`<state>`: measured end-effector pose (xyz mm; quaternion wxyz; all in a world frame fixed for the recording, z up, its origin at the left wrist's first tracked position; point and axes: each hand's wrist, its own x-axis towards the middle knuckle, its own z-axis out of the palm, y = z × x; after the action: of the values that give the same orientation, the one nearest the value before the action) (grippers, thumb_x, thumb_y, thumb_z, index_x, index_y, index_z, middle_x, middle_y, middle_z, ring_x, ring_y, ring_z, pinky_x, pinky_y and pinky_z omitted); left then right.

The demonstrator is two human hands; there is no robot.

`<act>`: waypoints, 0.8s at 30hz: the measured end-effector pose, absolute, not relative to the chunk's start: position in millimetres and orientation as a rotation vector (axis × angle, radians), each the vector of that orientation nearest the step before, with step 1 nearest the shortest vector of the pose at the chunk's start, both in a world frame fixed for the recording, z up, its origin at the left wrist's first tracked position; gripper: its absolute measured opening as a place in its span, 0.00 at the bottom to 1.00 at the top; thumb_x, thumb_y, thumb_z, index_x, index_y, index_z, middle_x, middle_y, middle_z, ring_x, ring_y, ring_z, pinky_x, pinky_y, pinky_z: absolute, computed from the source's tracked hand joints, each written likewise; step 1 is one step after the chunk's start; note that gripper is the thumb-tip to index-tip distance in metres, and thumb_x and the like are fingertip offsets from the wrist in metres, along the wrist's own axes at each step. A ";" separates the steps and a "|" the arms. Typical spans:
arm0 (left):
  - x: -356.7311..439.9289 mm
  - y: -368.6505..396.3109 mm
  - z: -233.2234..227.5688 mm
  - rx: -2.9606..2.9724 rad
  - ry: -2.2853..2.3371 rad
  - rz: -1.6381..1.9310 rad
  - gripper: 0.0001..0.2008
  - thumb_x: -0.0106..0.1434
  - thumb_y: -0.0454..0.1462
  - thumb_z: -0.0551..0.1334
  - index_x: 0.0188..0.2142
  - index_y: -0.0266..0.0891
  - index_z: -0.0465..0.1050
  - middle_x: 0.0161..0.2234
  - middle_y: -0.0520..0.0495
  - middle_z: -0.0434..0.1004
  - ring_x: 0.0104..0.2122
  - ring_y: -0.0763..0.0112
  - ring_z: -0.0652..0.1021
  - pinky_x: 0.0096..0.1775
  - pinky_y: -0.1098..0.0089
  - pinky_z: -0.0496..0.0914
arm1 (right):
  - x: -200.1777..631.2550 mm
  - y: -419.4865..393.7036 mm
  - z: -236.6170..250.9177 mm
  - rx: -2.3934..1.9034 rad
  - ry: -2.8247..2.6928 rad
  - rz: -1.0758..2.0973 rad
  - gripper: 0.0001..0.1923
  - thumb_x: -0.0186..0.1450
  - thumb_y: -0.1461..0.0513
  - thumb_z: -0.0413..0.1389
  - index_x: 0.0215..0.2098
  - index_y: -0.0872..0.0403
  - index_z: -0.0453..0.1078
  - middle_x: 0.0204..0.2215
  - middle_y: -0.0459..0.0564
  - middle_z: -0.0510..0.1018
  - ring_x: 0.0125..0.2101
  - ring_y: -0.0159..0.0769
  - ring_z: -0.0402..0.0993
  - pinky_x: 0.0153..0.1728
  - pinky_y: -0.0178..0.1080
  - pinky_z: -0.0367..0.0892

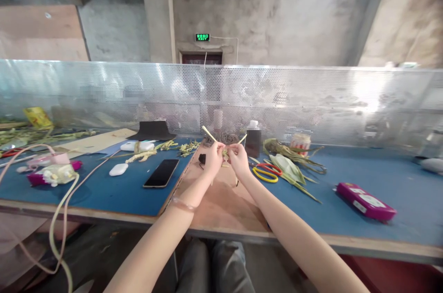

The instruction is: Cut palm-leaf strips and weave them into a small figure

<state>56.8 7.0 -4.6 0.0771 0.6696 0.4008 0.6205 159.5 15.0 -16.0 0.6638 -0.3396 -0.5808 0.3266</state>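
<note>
My left hand [214, 158] and my right hand [238, 158] meet over a brown board [221, 210], both with fingers pinched. A pale yellow-green plant strip [208, 133] sticks up and leftward from my left fingers. Another short pale strip [243, 138] points up to the right from my right fingers. Between the fingertips is a small pale green piece [225, 154], partly hidden, so I cannot tell whether the strips join there. Behind my hands lies a coil of grey-brown cord [226, 138]. Scissors [266, 171] with red and yellow handles rest to the right of my right hand.
To the left are a black phone [161, 173], a white earbud case [118, 170], and pink and cream cables [64, 210]. On the right are dried leaves [289, 169] and a magenta box [366, 201]. A perforated metal screen [294, 94] runs along the back.
</note>
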 end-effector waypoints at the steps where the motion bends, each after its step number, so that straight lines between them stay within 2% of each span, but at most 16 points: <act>1: 57.9 5.6 -3.6 2.015 1.215 1.887 0.05 0.59 0.29 0.53 0.32 0.39 0.66 0.30 0.46 0.71 0.29 0.69 0.72 0.32 0.71 0.65 | 159.8 12.9 -15.2 -0.765 -1.320 0.700 0.10 0.57 0.61 0.50 0.38 0.53 0.61 0.26 0.43 0.68 0.21 0.28 0.65 0.21 0.31 0.62; 5: 60.6 3.7 -1.8 2.034 1.263 1.959 0.09 0.57 0.25 0.54 0.33 0.39 0.65 0.31 0.46 0.71 0.33 0.68 0.72 0.36 0.69 0.66 | 161.4 6.1 -12.7 -0.795 -1.373 0.516 0.15 0.61 0.63 0.46 0.47 0.52 0.59 0.23 0.40 0.63 0.18 0.28 0.62 0.19 0.30 0.58; 9: 60.3 8.3 -4.2 2.039 1.270 2.007 0.07 0.58 0.26 0.54 0.33 0.38 0.66 0.32 0.45 0.72 0.35 0.67 0.73 0.39 0.67 0.67 | 161.5 1.8 -10.0 -0.818 -1.377 0.379 0.17 0.63 0.62 0.46 0.50 0.53 0.58 0.23 0.40 0.62 0.19 0.28 0.61 0.21 0.31 0.57; 14: 58.0 14.7 -9.0 1.960 1.320 2.025 0.04 0.62 0.30 0.53 0.34 0.37 0.66 0.32 0.45 0.72 0.34 0.68 0.74 0.37 0.67 0.69 | 161.7 -0.7 -7.2 -0.810 -1.382 0.382 0.14 0.63 0.62 0.45 0.48 0.53 0.61 0.22 0.41 0.63 0.19 0.28 0.62 0.21 0.31 0.59; 19: 52.7 13.8 -10.7 1.890 1.220 1.890 0.06 0.64 0.36 0.53 0.38 0.38 0.66 0.31 0.47 0.71 0.23 0.74 0.72 0.25 0.72 0.68 | 167.0 4.3 -7.8 -0.779 -1.477 0.577 0.13 0.63 0.57 0.47 0.45 0.53 0.63 0.23 0.43 0.68 0.15 0.27 0.62 0.16 0.30 0.60; 21: 50.8 13.4 -9.6 1.894 1.176 1.836 0.07 0.64 0.37 0.53 0.38 0.37 0.66 0.33 0.45 0.72 0.25 0.72 0.74 0.25 0.72 0.68 | 169.0 7.7 -8.5 -0.777 -1.523 0.629 0.15 0.62 0.53 0.49 0.42 0.53 0.65 0.22 0.43 0.69 0.15 0.27 0.63 0.15 0.30 0.60; 24: 49.9 13.4 -7.3 1.922 1.186 1.838 0.07 0.63 0.35 0.53 0.37 0.36 0.68 0.36 0.42 0.74 0.34 0.67 0.76 0.33 0.70 0.70 | 170.2 12.2 -9.9 -0.771 -1.576 0.638 0.17 0.58 0.50 0.54 0.38 0.53 0.66 0.19 0.40 0.66 0.16 0.27 0.63 0.15 0.30 0.61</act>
<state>49.9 13.4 -7.3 0.1148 0.6557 0.4046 0.6270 170.2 12.2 -9.9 0.5950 -0.3321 -0.6785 0.2744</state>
